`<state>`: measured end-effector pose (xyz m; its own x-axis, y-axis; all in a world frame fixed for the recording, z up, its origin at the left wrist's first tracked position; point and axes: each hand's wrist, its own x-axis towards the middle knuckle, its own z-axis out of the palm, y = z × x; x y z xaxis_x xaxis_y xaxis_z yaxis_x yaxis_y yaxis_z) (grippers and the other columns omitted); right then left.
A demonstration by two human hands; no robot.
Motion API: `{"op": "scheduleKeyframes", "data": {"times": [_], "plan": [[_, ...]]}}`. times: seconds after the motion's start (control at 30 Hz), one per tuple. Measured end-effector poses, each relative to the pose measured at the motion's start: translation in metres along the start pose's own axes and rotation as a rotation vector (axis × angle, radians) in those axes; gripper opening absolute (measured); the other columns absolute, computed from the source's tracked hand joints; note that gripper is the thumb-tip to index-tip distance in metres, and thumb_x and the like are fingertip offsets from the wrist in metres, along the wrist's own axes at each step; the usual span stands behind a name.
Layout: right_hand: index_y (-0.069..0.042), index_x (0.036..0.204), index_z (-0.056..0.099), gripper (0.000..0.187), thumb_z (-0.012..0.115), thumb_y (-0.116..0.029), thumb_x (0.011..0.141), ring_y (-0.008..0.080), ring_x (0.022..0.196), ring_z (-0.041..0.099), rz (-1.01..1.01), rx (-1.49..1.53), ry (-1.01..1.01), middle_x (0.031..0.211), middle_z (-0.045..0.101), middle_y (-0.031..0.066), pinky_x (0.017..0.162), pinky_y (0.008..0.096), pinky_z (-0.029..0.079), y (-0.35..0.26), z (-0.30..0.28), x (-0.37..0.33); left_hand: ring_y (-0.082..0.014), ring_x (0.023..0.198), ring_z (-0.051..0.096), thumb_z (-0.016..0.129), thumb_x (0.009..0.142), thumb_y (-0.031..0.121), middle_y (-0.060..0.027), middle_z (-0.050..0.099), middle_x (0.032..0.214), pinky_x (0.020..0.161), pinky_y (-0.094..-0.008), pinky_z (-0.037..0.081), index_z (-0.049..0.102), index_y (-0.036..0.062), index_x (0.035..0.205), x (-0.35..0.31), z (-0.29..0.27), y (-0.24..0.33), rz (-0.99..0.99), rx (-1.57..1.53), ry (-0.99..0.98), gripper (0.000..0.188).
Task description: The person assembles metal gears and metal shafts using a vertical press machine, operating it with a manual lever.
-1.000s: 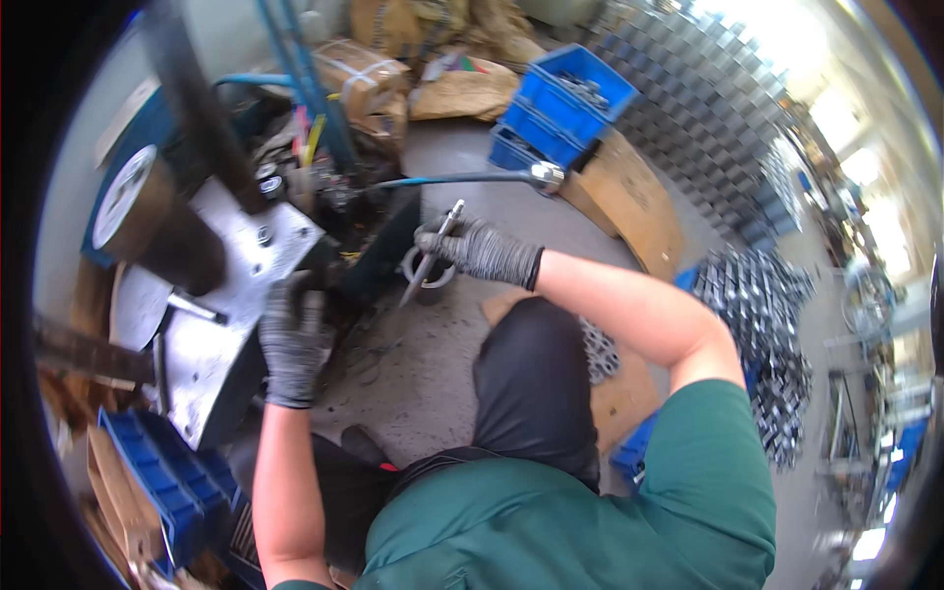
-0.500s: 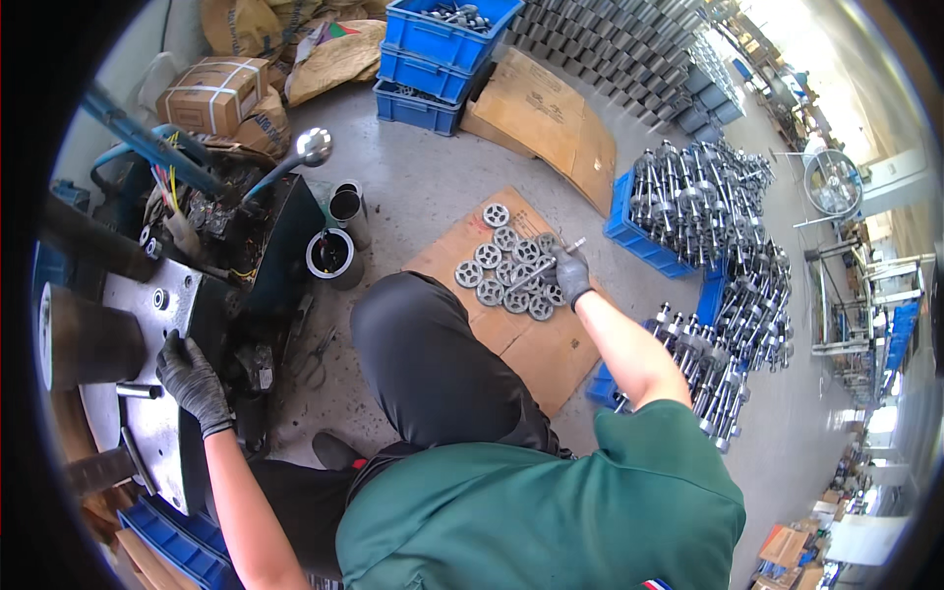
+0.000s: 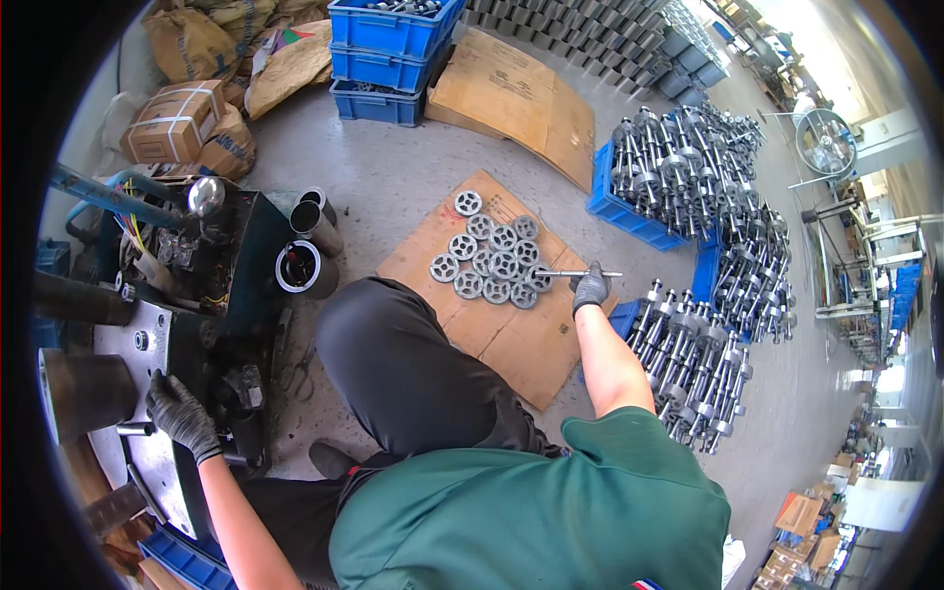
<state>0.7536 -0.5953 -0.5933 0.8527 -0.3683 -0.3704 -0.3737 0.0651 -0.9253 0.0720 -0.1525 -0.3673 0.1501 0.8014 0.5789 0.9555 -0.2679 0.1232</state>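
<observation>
My right hand (image 3: 590, 287), in a dark glove, is closed around a thin metal shaft (image 3: 559, 273). The shaft lies nearly level, its left end over the edge of a cluster of grey spoked wheels (image 3: 502, 265). Whether that end touches a wheel I cannot tell. The wheels lie flat on a cardboard sheet (image 3: 472, 329) on the floor. At the far left, my gloved left hand (image 3: 182, 418) is above a metal machine plate (image 3: 118, 339), fingers bent together; what they hold, if anything, is hidden. Close by are a small ring-shaped part (image 3: 141, 340) and a short dark tube (image 3: 136, 429).
Blue crates (image 3: 610, 211) at right overflow with shafts carrying rollers (image 3: 678, 167). Two open metal cylinders (image 3: 307, 270) stand left of my knee. Stacked blue bins (image 3: 379, 71) and a bent cardboard piece (image 3: 516, 93) are at the back. A ball-ended lever (image 3: 206, 197) rises beside the machine.
My right hand has moved away from the wheels to the right with the shaft, which has swung from slanted to nearly level. My left hand stays by the plate. The whole view has shifted slightly.
</observation>
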Motion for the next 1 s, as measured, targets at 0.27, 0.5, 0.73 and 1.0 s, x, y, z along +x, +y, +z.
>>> {"op": "scheduleKeyframes", "data": {"times": [0.27,0.5,0.73,1.0], "plan": [[-0.004,0.095,0.06,0.021,0.068,-0.023,0.098,0.0172,0.057,0.06,-0.266,-0.206,-0.143,0.071,0.062,0.0065,0.053,0.0343,0.049,0.018,0.0,0.011,-0.0388,0.111,0.063,0.064,0.099,0.023,-0.02,0.067,0.119,0.098,-0.0482,0.05,0.066,0.0032,0.128,-0.004,0.003,-0.002,0.036,0.03,-0.005,0.035],[-0.006,0.108,0.067,0.026,0.068,-0.032,0.101,0.0097,0.069,0.057,-0.396,-0.537,-0.493,0.081,0.064,-0.001,0.065,0.0284,0.049,0.037,0.004,0.009,-0.0394,0.111,0.063,0.065,0.099,0.023,-0.0206,0.065,0.121,0.097,-0.0488,0.051,0.065,0.0045,0.13,-0.004,-0.002,0.0,0.034,0.076,-0.016,0.037],[-0.006,0.106,0.067,0.031,0.08,-0.028,0.088,0.0156,0.081,0.061,-0.555,-0.645,-0.559,0.085,0.066,0.0022,0.078,0.0333,0.053,0.085,0.004,0.013,-0.0394,0.113,0.062,0.066,0.097,0.022,-0.0213,0.064,0.122,0.098,-0.0495,0.05,0.065,0.0036,0.131,-0.005,-0.001,0.01,0.042,0.071,-0.036,0.038],[-0.021,0.137,0.062,0.06,0.07,-0.048,0.084,0.0375,0.116,0.066,-0.094,-0.969,0.03,0.124,0.064,0.0222,0.1,0.0476,0.053,0.103,0.059,-0.017,-0.0396,0.113,0.062,0.066,0.097,0.02,-0.0204,0.065,0.12,0.098,-0.0495,0.05,0.065,0.0038,0.13,-0.004,-0.002,0.003,0.014,0.113,-0.029,0.038]]}}
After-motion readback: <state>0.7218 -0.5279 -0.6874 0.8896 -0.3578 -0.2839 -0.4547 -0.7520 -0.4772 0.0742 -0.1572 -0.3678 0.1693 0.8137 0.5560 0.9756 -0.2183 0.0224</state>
